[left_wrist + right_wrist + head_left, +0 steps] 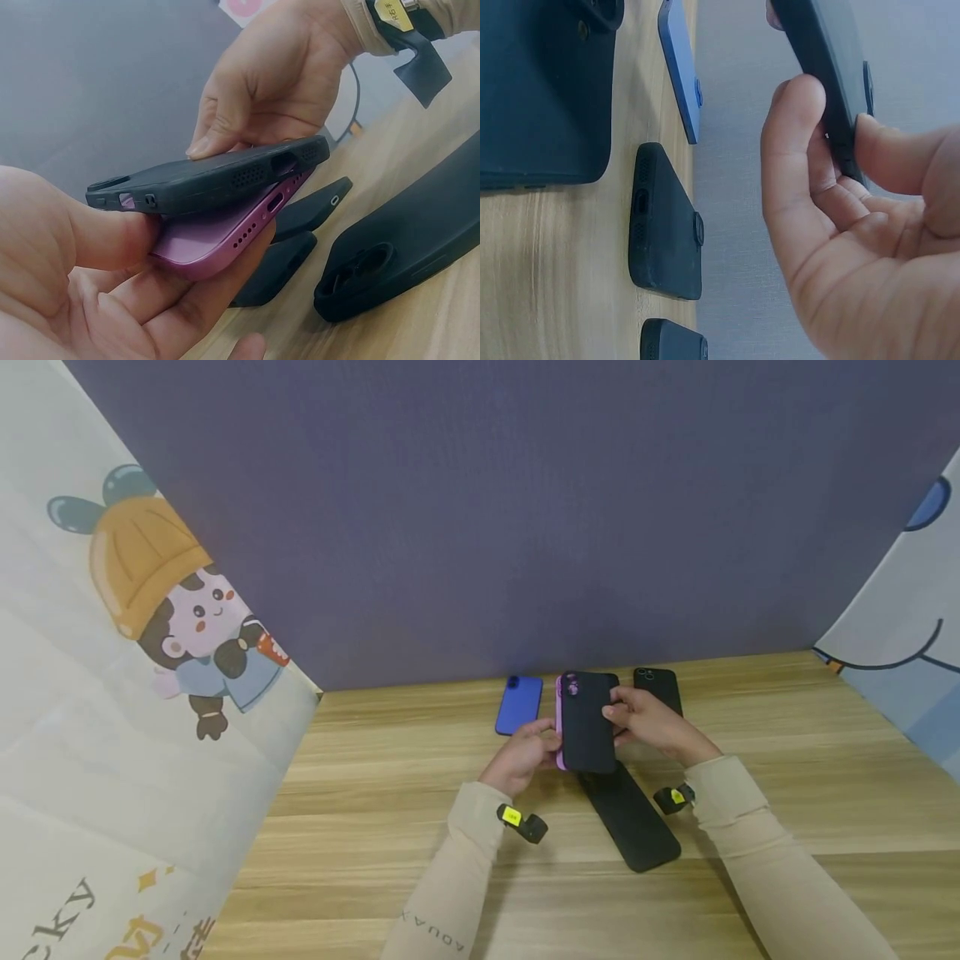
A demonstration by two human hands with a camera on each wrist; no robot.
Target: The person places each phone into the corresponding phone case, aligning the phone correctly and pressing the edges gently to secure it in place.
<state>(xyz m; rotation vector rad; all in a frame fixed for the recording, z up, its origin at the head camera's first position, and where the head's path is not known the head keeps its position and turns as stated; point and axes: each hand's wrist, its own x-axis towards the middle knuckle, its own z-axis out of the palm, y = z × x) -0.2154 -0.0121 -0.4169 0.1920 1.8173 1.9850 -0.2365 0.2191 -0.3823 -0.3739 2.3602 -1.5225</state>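
Note:
My left hand (525, 752) holds a purple phone (214, 244) by one long edge, the thumb pressing on a black phone case (202, 178) that lies over its back. The right hand (652, 725) pinches the opposite side of that case between thumb and fingers. In the left wrist view a wedge of purple shows between case and phone at the port end, so the two stand apart there. Purple also shows through the case's camera cutout in the head view. Below the hands, a larger black phone case (633, 822) lies on the table.
A blue phone (519, 706) lies at the back left of the hands. Behind the right hand is a black phone or case (658, 687); another dark one (673, 341) shows in the right wrist view. A dark panel (480, 527) rises along the table's (360, 827) back edge.

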